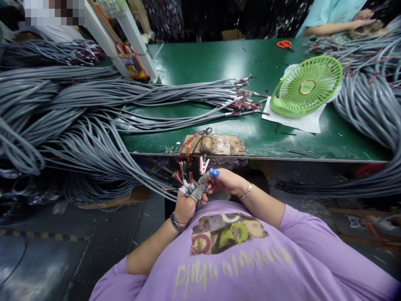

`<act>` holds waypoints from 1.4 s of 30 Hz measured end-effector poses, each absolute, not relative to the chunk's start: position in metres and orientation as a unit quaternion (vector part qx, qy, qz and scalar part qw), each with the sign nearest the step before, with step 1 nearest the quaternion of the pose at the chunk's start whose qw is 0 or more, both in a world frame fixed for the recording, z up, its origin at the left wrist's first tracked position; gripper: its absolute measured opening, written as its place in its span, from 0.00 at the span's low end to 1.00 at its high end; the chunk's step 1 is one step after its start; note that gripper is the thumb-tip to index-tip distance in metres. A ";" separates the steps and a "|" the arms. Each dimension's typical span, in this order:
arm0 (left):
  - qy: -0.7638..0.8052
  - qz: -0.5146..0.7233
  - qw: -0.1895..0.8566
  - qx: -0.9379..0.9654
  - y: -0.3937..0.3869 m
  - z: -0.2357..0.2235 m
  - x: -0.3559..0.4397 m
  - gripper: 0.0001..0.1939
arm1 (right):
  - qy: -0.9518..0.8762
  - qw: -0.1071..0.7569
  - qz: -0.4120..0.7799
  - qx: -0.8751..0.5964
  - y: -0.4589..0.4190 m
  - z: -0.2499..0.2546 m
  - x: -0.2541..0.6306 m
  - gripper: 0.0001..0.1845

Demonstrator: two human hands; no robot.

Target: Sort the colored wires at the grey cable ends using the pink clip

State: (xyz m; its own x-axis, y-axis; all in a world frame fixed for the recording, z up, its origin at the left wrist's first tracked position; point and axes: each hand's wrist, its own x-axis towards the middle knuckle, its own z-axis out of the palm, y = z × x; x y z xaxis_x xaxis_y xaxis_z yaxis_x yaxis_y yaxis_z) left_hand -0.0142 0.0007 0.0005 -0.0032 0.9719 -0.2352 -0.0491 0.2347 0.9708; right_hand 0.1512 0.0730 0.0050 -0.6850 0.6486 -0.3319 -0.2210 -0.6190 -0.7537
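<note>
My left hand is closed around the ends of several grey cables, its thumb in a grey finger cover. Stripped coloured wires fan out above that hand. Close beside it, my right hand has its fingers pinched together at the cable ends, with a blue band on one finger. What exactly sits between the right fingertips is hidden. Just beyond the hands, a pink clip stands at the table edge, below a wooden block with red and black leads.
Grey cable bundles cover the left of the green table; more cables hang at the right. A green fan stands on white paper. Orange-handled scissors lie farther back. A co-worker's arm is at the far right.
</note>
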 end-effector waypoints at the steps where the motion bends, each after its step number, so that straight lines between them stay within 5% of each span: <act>1: 0.544 0.469 0.561 0.412 0.000 -0.002 -0.014 0.18 | -0.337 0.264 0.853 -0.297 0.072 0.002 0.151 0.33; 11: 0.546 0.473 0.541 0.431 0.000 -0.004 -0.017 0.18 | -0.393 0.359 0.781 -0.327 0.053 0.000 0.131 0.21; 17: 0.531 0.411 0.578 0.464 0.001 -0.001 -0.024 0.18 | -0.433 0.338 0.748 -0.372 0.061 0.005 0.124 0.22; 24: 0.525 0.525 0.545 0.388 -0.002 -0.018 -0.022 0.15 | -0.417 0.339 0.746 -0.394 0.064 0.005 0.121 0.23; 42: 0.573 0.507 0.515 0.386 0.000 -0.005 -0.017 0.15 | -0.394 0.346 0.800 -0.290 0.054 0.013 0.117 0.24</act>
